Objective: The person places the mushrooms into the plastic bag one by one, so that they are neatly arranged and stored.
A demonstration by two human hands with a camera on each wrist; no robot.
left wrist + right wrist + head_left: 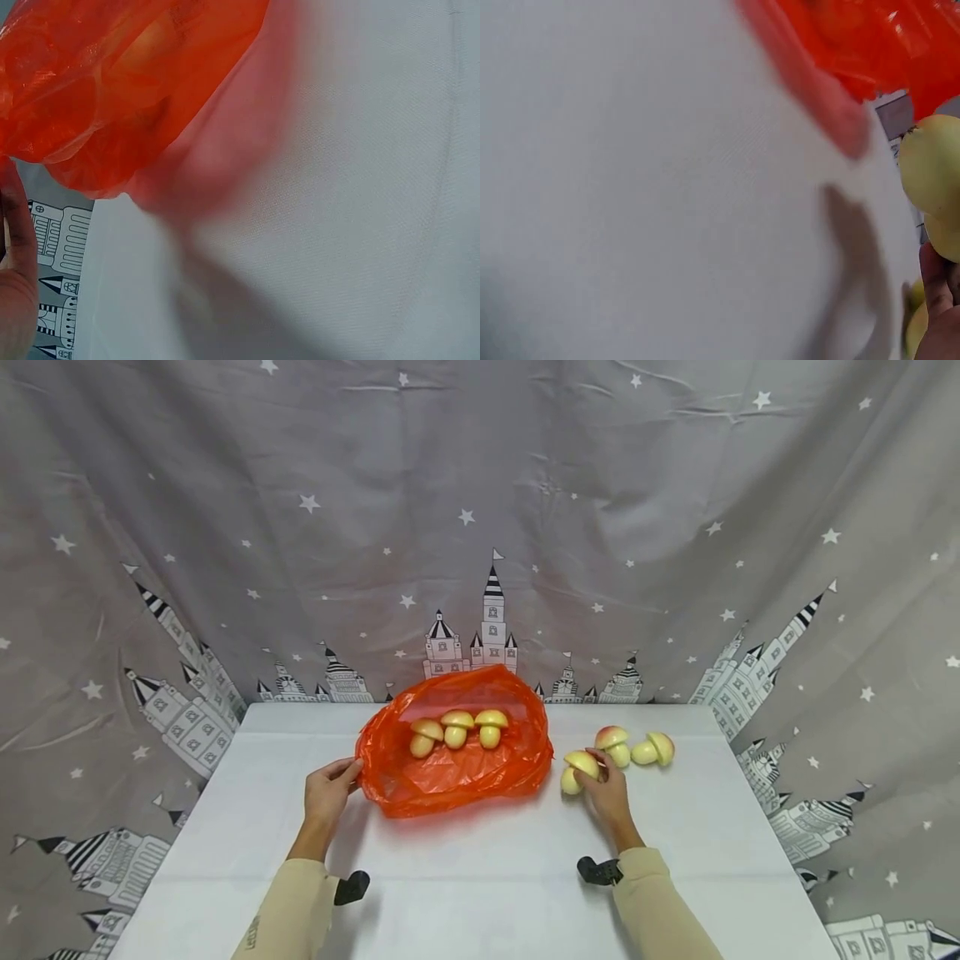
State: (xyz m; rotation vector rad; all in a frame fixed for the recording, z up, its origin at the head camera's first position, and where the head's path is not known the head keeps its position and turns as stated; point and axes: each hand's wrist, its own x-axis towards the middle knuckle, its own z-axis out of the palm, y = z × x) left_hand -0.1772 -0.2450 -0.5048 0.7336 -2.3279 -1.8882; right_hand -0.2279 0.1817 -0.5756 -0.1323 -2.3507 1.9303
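An orange-red plastic bag [457, 777] lies with its mouth spread wide, and three yellow mushrooms [491, 729] stand in a row inside it. My left hand [327, 792] pinches the bag's left rim between thumb and fingers. To the right of the bag, my right hand [609, 792] grips another yellow mushroom [581, 770] by its cap. In the right wrist view this held mushroom [933, 172] shows its pale rounded stem close to the bag's edge. Two more mushrooms with reddish caps [612, 739] lie just beyond the right hand.
A white-covered table [480, 893] carries everything. Behind it hangs a grey curtain [465, 468] printed with stars and castles, its lower part meeting the table's far edge. Black straps with small cameras [597, 871] sit on both wrists.
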